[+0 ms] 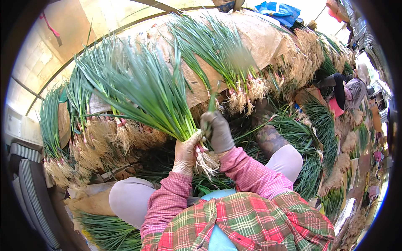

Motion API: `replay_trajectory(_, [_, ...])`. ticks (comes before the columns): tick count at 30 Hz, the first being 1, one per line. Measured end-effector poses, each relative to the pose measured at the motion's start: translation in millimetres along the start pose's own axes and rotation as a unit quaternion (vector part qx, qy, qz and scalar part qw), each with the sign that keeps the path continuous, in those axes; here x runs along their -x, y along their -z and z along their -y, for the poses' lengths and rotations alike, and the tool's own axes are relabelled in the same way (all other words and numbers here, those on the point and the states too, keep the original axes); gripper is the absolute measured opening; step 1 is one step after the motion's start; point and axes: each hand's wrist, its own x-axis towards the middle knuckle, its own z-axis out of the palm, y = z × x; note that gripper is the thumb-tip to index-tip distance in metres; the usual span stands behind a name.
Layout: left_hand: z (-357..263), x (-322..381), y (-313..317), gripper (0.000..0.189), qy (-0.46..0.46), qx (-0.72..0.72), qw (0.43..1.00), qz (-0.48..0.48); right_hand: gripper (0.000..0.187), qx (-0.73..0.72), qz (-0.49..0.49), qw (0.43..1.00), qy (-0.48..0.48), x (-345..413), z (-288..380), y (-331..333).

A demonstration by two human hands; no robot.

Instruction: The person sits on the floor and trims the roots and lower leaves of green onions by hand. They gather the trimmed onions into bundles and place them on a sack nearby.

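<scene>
My left hand (186,150), in a pale dirty glove, is closed around the lower stalks of a bunch of green onions (163,106). Their long leaves fan out up and to the left, and the pinkish bulbs with pale roots stick out below the hand, to the right. Close beside it, my right hand (217,130), in a grey-brown glove, is curled around a short piece of green leaf or stalk, blurred. Just beyond the hands, more green onions (220,62) lie on a brown sheet (202,86), roots towards me.
Rooted bunches (91,141) line the sheet's left edge. Loose green leaves (292,135) heap on the ground around my boot (271,138). Another person (351,89) sits at the right. A striped cushioned seat (34,191) stands at the far left. A blue plastic bag (279,12) lies behind.
</scene>
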Motion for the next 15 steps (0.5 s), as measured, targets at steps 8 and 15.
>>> replay_trajectory(8, [-35,12,-10,0.039,-0.11,-0.04,0.99,0.079,0.043,0.716,0.24,0.655,0.022,-34,32,93])
replay_trajectory(15, [-25,-14,-1,0.039,-0.015,-0.008,0.998,0.059,0.043,0.667,-0.027,0.743,0.051,-116,16,94])
